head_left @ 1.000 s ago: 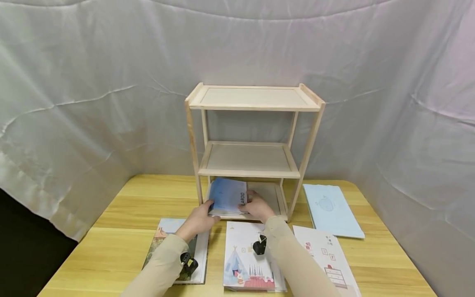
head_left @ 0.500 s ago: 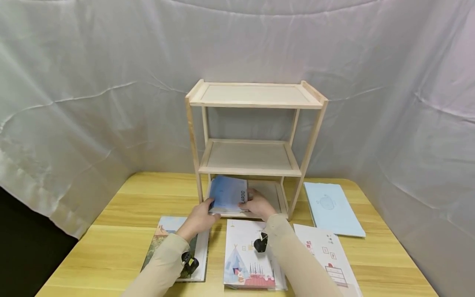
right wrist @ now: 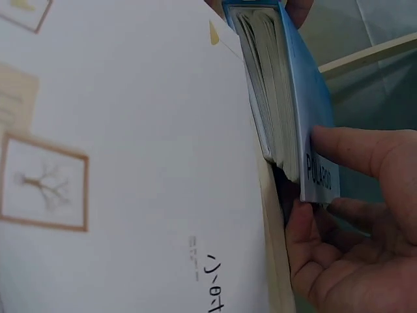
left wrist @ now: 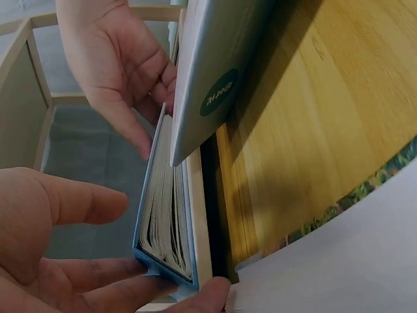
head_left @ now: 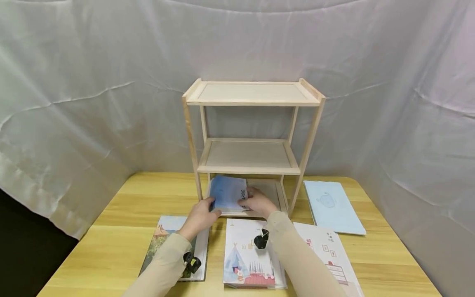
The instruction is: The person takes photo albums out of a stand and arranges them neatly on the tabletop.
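A blue photo album (head_left: 227, 194) lettered POLAROID lies on the left part of the bottom shelf (head_left: 269, 189) of a wooden rack. At its left end, my left hand (head_left: 200, 216) holds the spine corner, as the left wrist view shows with fingers (left wrist: 111, 287) against the spine. My right hand (head_left: 259, 202) pinches the opposite end, the thumb on the cover and the other fingers low at the edge. Page edges of the album (right wrist: 270, 85) face me in the right wrist view. Part of the far side is hidden.
The rack's middle shelf (head_left: 248, 156) stands over both hands. On the wooden table (head_left: 115, 243) lie a picture book (head_left: 202, 253) at left, a white book (head_left: 243, 247) in front, another white book (head_left: 328, 251) and a light blue book (head_left: 334, 206) at right.
The album and the right hand have shifted very slightly on the bottom shelf, and the left thumb sits a little higher at its corner. The view has tilted slightly.
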Tool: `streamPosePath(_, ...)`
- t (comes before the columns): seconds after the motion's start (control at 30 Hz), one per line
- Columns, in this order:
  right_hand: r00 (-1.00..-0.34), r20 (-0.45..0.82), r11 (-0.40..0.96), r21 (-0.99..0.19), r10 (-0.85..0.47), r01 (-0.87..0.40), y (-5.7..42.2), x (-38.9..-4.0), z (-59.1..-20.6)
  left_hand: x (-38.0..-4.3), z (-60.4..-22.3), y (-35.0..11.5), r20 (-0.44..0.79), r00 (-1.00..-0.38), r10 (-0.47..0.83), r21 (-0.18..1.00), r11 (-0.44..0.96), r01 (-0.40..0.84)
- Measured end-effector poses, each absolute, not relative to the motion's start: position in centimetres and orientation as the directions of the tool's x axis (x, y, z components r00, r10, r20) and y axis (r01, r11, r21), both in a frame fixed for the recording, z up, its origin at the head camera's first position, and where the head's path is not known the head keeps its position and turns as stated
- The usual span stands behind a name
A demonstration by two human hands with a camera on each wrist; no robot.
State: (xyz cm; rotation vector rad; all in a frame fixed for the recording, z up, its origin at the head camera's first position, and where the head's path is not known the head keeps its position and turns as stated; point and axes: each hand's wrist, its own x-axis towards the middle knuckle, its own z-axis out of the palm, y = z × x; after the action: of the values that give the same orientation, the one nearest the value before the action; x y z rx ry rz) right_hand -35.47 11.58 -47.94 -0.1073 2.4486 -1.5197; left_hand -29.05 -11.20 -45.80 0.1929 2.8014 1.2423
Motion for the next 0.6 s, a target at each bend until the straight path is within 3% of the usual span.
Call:
streamPosePath(0.33,-0.966,-0.176,0.490,-0.870,-0.191,0.062,12.1,-35.4,-47.9,-29.0,-45.8,-10.5,0.020,-0.992,0.124,0.693,0.713,0.104)
streamPosePath(0.6,-0.966,-0.168,0.479,-0.876,-0.195,0.056,12.9,-35.5,-47.8,-28.8,-45.7,-10.2,0.019,-0.993,0.119,0.758,0.646,0.092)
